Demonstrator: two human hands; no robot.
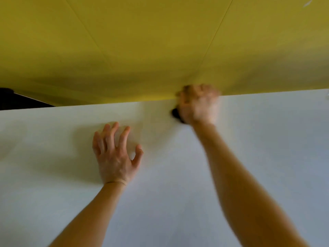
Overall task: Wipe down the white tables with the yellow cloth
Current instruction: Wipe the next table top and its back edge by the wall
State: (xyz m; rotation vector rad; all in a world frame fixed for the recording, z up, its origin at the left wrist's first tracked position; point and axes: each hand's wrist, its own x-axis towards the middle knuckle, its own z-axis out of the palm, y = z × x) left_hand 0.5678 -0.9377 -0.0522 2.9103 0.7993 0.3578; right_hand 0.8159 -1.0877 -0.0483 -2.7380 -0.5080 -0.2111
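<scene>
Two hands are over the white bench [178,193]. Left hand [115,155] rests on it near the middle, fingers spread and relaxed, gripping nothing. Right hand [198,104] is at the bench's far edge, motion-blurred, fingers apparently curled; cannot tell what it grips. A small dark thing [175,113] shows at its left side. In the blur the yellow cloth cannot be told apart from the yellow panelled surface [142,41] behind.
</scene>
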